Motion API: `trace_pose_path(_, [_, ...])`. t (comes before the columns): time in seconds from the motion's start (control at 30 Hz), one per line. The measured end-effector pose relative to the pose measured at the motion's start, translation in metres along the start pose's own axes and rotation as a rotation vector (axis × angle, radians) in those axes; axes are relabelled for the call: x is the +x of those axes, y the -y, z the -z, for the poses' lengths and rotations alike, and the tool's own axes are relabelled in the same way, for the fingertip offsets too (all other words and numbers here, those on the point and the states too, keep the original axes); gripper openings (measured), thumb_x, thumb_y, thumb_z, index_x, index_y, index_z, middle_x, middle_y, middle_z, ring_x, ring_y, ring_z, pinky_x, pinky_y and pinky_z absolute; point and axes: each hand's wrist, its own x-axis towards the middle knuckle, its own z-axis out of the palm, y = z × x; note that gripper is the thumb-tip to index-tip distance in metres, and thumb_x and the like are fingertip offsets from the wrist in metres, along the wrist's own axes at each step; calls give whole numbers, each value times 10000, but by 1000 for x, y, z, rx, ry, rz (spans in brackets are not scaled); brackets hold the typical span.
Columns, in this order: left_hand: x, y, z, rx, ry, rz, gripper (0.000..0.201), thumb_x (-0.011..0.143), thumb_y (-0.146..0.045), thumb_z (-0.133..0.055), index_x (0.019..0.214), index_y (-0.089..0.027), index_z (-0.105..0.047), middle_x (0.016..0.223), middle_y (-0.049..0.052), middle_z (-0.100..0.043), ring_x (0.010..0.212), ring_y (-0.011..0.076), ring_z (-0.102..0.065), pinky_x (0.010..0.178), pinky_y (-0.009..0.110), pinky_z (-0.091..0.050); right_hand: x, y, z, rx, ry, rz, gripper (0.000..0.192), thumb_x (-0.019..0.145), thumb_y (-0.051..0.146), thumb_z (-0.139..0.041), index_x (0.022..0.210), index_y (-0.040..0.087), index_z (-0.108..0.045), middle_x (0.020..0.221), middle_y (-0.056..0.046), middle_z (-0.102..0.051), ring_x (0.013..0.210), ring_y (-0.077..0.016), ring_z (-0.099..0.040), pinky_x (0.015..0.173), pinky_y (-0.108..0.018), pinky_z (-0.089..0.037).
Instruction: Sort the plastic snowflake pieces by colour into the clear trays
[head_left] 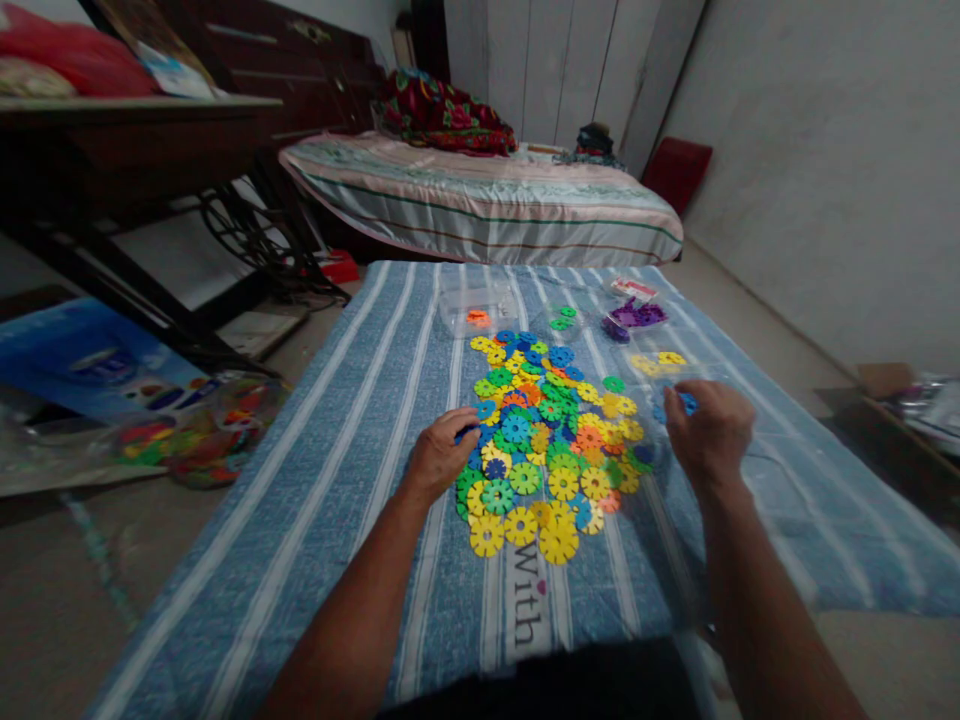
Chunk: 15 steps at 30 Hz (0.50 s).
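Note:
A loose pile of notched plastic discs [525,478] in yellow, green, blue and orange lies in the middle of the cloth-covered table. My left hand [439,455] is at the pile's left edge, thumb and fingers closed around a dark blue notched disc [466,433]. To the right of the pile, my right hand [709,430] is held with curled fingers, and a blue notched disc [688,403] shows at its fingertips. The palm side of this hand is hidden. Behind it, several yellow discs [670,358] lie sorted apart from the pile.
Along the table's back stand a clear tub [448,310] with orange discs, some green discs [562,318], and purple discs [637,314] in clear plastic. A bed [480,205] stands beyond. At left are a sewing-machine table [135,110] and a bag of colourful pieces [217,430].

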Motion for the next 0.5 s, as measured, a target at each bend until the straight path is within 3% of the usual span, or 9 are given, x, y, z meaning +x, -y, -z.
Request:
trace_pose_path(0.1, [0,-1,0,-1,6,5,204,810,-288,-569,925,-210,-719,1137,72,-712,1086,223,-653,1018,409,-501,-23,28,-3,161,101,112,153,884,293,-532,814,204,-635,836,-82,-663,836,-239,-599,814,-406,-452])
trace_pose_path(0.23, [0,-2,1,0,9,9,204,815,-292,-574,939,-220,-719,1144,59,-710,1094,217,-649,1028,400,-493,-68,90,-9,478,315,357,120,891,295,-562,931,227,-652,1018,-91,-661,1053,-245,-578,910,-411,-472])
trace_pose_path(0.33, [-1,-3,2,7,9,14,209,822,-299,-571,945,-215,-718,1144,64,-708,1105,218,-645,1038,398,-486,-91,127,-11,528,519,520,266,842,351,-655,1071,216,-645,1179,-113,-620,1220,-296,-480,987,-470,-433])
trace_pose_path(0.4, [-1,-4,3,10,13,13,216,828,-303,-564,947,-207,-717,1148,72,-706,1107,219,-644,1039,397,-485,-99,139,-12,491,607,561,316,816,362,-695,1092,216,-645,1239,-120,-592,1260,-322,-437,1002,-506,-413])
trace_pose_path(0.5, [0,-5,2,9,19,6,216,829,-297,-559,940,-199,-716,1147,82,-706,1106,224,-644,1038,407,-486,-102,141,-16,449,631,551,274,815,330,-706,1058,213,-659,1235,-121,-594,1256,-322,-437,1003,-510,-410])
